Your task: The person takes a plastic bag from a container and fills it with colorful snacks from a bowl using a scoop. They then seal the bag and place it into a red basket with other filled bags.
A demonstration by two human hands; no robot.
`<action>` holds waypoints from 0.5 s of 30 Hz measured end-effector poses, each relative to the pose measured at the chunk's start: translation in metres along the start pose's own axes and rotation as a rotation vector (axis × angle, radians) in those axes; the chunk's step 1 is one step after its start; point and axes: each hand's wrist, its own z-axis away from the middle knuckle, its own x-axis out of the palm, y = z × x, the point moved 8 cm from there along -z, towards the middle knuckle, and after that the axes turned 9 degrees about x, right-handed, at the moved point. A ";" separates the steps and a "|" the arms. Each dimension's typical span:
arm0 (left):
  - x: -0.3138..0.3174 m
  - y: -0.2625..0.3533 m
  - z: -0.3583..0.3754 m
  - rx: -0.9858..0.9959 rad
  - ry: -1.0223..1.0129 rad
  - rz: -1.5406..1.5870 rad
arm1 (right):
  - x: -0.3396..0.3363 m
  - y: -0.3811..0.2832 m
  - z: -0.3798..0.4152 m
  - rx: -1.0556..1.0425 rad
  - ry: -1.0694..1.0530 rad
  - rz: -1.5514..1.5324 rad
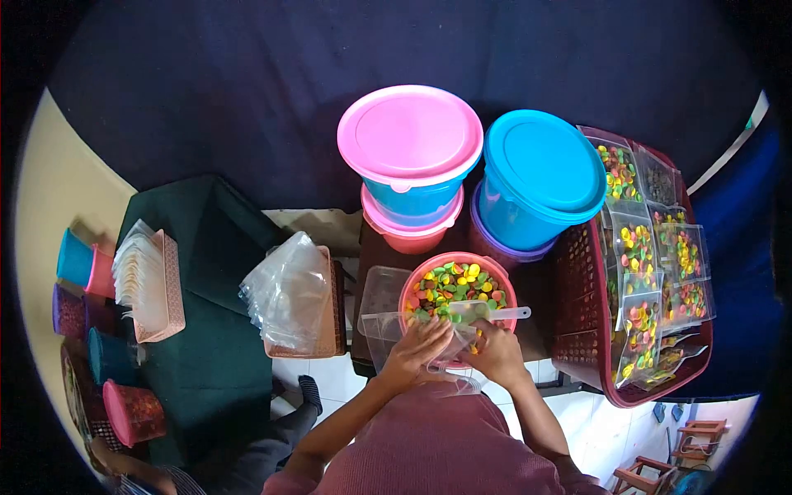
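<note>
Lower centre, at the near rim of the pink tub (504, 277): left hand (419, 348) and right hand (497, 350) together at a clear bag (456, 350), exact grips unclear. Best keep its mouth wide.

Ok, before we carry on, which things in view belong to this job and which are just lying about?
Likely part of the job:
open pink tub
colourful pieces
scoop
clear bag between left hand and right hand
stacked clear bags
filled bags in maroon basket

Apparently idle:
pink-lidded tub
blue-lidded tub
wooden stools
</note>
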 end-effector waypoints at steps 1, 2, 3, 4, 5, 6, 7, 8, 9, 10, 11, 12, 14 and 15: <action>-0.003 0.002 -0.001 0.002 0.015 0.046 | 0.001 0.004 -0.001 -0.002 -0.018 -0.043; -0.005 0.004 -0.002 0.002 0.030 0.093 | 0.002 0.006 -0.001 -0.003 -0.037 -0.085; -0.007 0.005 -0.002 0.004 0.032 0.091 | 0.000 0.006 -0.002 -0.005 -0.026 -0.061; -0.008 0.008 -0.001 0.023 0.034 0.105 | -0.002 0.007 -0.004 -0.006 -0.024 -0.061; -0.009 0.011 -0.001 0.040 0.035 0.120 | -0.002 0.007 -0.004 -0.015 -0.038 -0.087; -0.009 0.012 -0.001 0.041 0.032 0.120 | -0.002 0.007 -0.005 -0.022 -0.053 -0.113; -0.011 0.012 0.000 0.025 0.049 0.121 | -0.004 0.007 -0.005 -0.020 -0.053 -0.114; -0.013 0.013 0.000 0.010 0.067 0.121 | -0.005 0.006 -0.004 -0.017 -0.116 -0.179; -0.017 0.015 -0.001 0.011 0.067 0.121 | -0.006 0.003 -0.002 -0.014 -0.177 -0.243; -0.020 0.014 -0.002 -0.045 0.045 0.137 | -0.012 -0.001 0.001 -0.014 -0.176 -0.243; -0.022 0.011 -0.003 -0.102 0.026 0.152 | -0.032 -0.016 0.008 -0.171 -0.058 -0.336; -0.025 0.012 -0.004 -0.105 0.030 0.150 | -0.052 -0.030 0.019 -0.330 0.058 -0.427; -0.024 0.010 -0.003 -0.166 -0.036 0.068 | -0.060 -0.034 0.033 -0.353 -0.042 -0.438; -0.024 0.011 -0.002 -0.173 -0.033 0.068 | -0.059 -0.044 0.044 -0.439 -0.099 -0.361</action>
